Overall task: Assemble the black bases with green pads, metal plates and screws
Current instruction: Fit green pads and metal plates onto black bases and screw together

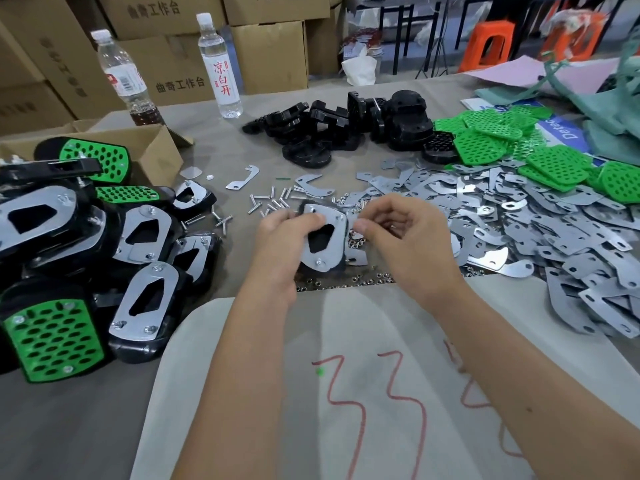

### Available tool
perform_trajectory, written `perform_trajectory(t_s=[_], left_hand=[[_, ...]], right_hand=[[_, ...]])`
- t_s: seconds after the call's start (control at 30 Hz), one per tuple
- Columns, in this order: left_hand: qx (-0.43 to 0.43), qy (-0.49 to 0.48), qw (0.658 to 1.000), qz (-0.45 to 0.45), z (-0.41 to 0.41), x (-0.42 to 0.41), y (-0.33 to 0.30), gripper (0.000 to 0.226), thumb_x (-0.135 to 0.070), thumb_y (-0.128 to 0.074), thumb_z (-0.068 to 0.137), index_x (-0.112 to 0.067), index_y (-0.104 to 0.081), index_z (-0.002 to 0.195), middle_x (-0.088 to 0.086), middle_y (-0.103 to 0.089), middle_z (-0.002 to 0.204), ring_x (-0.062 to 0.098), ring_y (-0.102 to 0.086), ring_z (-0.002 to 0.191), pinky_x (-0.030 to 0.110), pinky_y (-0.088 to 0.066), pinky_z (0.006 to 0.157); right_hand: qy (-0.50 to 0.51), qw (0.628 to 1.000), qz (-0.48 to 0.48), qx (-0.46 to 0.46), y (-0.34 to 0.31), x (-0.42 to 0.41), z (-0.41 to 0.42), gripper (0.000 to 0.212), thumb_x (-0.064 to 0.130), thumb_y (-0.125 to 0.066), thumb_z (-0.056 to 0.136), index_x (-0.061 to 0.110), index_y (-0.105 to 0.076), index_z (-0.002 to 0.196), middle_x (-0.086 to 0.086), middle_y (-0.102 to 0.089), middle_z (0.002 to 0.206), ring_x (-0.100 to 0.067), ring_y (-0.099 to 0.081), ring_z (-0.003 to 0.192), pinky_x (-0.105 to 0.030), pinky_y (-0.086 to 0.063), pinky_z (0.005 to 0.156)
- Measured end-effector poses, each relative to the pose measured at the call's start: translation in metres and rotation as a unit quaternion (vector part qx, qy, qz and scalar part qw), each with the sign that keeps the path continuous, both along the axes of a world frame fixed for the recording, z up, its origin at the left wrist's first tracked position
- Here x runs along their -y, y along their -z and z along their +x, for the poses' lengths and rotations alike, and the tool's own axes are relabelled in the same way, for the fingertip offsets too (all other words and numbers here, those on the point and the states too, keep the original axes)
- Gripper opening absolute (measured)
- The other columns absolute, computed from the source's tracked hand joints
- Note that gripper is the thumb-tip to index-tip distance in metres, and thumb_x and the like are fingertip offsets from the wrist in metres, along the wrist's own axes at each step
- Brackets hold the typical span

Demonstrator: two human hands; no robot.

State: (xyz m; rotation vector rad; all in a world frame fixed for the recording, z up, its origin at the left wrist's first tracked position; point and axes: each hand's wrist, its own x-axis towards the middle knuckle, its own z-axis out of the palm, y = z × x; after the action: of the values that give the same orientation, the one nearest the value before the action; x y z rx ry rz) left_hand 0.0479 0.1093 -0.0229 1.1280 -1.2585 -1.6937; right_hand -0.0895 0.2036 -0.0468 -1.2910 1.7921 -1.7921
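Observation:
My left hand (282, 244) grips a black base (320, 242) above the table's middle, its metal plate side facing me. My right hand (394, 233) is just right of the base with thumb and fingers pinched together at its upper right corner; whatever small part it pinches is too small to see. Loose screws (273, 200) lie beyond the hands and small nuts (363, 280) under them. Bare black bases (346, 126) are heaped at the back, green pads (519, 147) at the back right, and metal plates (519, 220) spread across the right.
A heap of finished assemblies (86, 254) fills the left beside an open cardboard box (149, 147). Two water bottles (218, 64) stand at the back left. A white cloth with red marks (346, 375) covers the table's near edge. Cardboard boxes stack behind the table.

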Motion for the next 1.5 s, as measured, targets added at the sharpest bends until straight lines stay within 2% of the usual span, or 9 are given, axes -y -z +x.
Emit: perform_trajectory(t_s=[0.2,0.37,0.43,0.53,0.67,0.77,1.07,1.23,1.5], left_hand=[[0.008,0.034,0.999,-0.003,-0.004,-0.006,0.002,0.035,-0.009,-0.071,0.087,0.013,-0.059,0.111,0.015,-0.070,0.090,0.029,-0.062,0.080,0.044,-0.048,0.078],[-0.009,0.050,0.999,0.002,-0.005,-0.011,0.001,0.016,-0.011,-0.074,0.084,-0.003,-0.063,0.093,0.011,-0.068,0.083,0.028,-0.062,0.076,0.038,-0.049,0.070],[-0.023,0.057,0.998,0.007,-0.006,-0.015,-0.002,0.038,-0.017,-0.077,0.073,0.002,-0.064,0.103,0.014,-0.068,0.091,0.029,-0.063,0.082,0.044,-0.048,0.078],[-0.037,0.068,0.997,0.012,-0.007,-0.017,-0.003,0.060,-0.022,-0.074,0.066,0.010,-0.059,0.115,0.017,-0.069,0.097,0.030,-0.063,0.086,0.048,-0.048,0.082],[-0.031,0.079,0.996,0.012,-0.010,-0.015,0.003,0.024,-0.012,-0.074,0.084,-0.001,-0.063,0.103,0.015,-0.068,0.090,0.029,-0.063,0.080,0.046,-0.048,0.079],[-0.028,0.081,0.996,0.009,-0.012,-0.016,0.006,0.018,-0.009,-0.071,0.088,-0.008,-0.064,0.105,0.013,-0.067,0.086,0.026,-0.062,0.078,0.041,-0.046,0.077],[-0.048,0.076,0.996,0.004,-0.012,-0.020,0.002,0.060,-0.022,-0.076,0.066,0.013,-0.059,0.112,0.015,-0.069,0.091,0.027,-0.064,0.084,0.045,-0.047,0.082],[-0.031,0.062,0.997,-0.015,-0.015,-0.020,0.008,0.015,-0.008,-0.073,0.086,-0.008,-0.063,0.096,0.013,-0.064,0.083,0.025,-0.060,0.077,0.040,-0.045,0.074],[-0.044,0.040,0.998,-0.007,-0.018,-0.018,0.009,0.014,-0.010,-0.072,0.088,-0.011,-0.063,0.099,0.013,-0.064,0.084,0.026,-0.060,0.075,0.036,-0.046,0.067]], right_hand=[[-0.011,0.997,-0.026,0.074,0.000,-0.001,-0.004,0.020,0.004,-0.083,0.085,0.024,-0.081,0.085,0.003,-0.077,0.078,-0.009,-0.069,0.072,-0.021,-0.055,0.071],[-0.024,0.995,-0.046,0.089,0.000,0.000,-0.004,0.016,0.006,-0.086,0.081,0.021,-0.081,0.083,0.004,-0.075,0.074,-0.007,-0.065,0.068,-0.018,-0.052,0.068],[-0.031,0.993,-0.040,0.104,0.001,0.000,-0.007,0.013,0.007,-0.087,0.081,0.019,-0.082,0.083,0.001,-0.075,0.075,-0.009,-0.063,0.066,-0.020,-0.052,0.066],[-0.066,0.984,-0.025,0.165,0.002,0.000,-0.012,0.011,0.010,-0.086,0.081,0.019,-0.083,0.086,-0.005,-0.074,0.079,-0.020,-0.063,0.073,-0.039,-0.052,0.070],[-0.075,0.977,-0.064,0.187,0.001,0.000,-0.013,0.015,0.007,-0.084,0.082,0.022,-0.083,0.085,0.000,-0.074,0.079,-0.014,-0.065,0.077,-0.024,-0.055,0.071],[-0.084,0.980,-0.051,0.171,0.002,0.000,-0.013,0.011,0.011,-0.085,0.083,0.021,-0.083,0.087,0.000,-0.069,0.075,-0.020,-0.058,0.068,-0.027,-0.048,0.059],[-0.102,0.975,-0.035,0.196,0.003,0.000,-0.015,0.015,0.019,-0.090,0.073,0.017,-0.082,0.085,-0.010,-0.062,0.074,-0.030,-0.047,0.070,-0.039,-0.038,0.066],[-0.071,0.986,-0.027,0.149,0.004,-0.001,-0.014,0.019,0.012,-0.091,0.077,0.020,-0.074,0.075,-0.007,-0.062,0.067,-0.017,-0.052,0.056,-0.024,-0.047,0.051],[-0.093,0.987,-0.039,0.124,0.004,0.001,-0.014,0.014,0.009,-0.074,0.094,0.021,-0.082,0.096,0.001,-0.063,0.074,-0.016,-0.056,0.070,-0.023,-0.050,0.058]])
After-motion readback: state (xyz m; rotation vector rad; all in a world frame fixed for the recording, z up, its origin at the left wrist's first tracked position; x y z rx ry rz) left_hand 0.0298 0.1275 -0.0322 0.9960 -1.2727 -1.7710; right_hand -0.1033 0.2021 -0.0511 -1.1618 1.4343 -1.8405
